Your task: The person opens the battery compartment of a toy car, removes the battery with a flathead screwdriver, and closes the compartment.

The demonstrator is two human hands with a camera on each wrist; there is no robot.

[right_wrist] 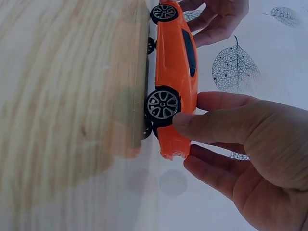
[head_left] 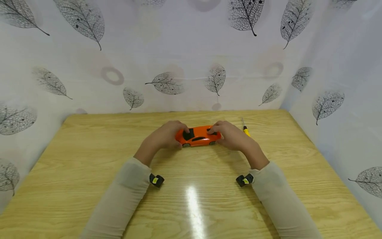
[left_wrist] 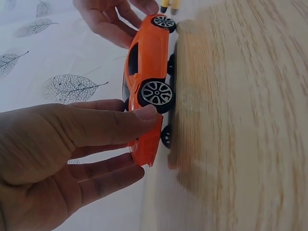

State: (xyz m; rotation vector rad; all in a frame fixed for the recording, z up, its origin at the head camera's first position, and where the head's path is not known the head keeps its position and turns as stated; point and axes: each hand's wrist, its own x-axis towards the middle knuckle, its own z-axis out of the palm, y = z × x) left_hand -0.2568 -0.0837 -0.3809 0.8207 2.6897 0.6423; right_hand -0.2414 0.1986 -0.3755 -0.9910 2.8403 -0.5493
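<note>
An orange toy car (head_left: 199, 136) with dark windows is near the back middle of the table, side-on in the head view. The left hand (head_left: 170, 135) grips its left end, the thumb beside a wheel (left_wrist: 157, 94) in the left wrist view. At the car's other end, the right hand (head_left: 232, 135) holds on, its thumb beside another wheel (right_wrist: 163, 105) in the right wrist view. The car is upright, wheels down, close over the tabletop; whether every wheel touches the wood I cannot tell. Fingers hide parts of both ends.
Just right of the right hand lies a screwdriver (head_left: 246, 129) with a yellow and black handle, partly hidden by that hand. A leaf-patterned white curtain (head_left: 191, 59) stands behind the wooden table (head_left: 89, 159) and along its sides. Small black devices (head_left: 156, 180) sit by both sleeve cuffs.
</note>
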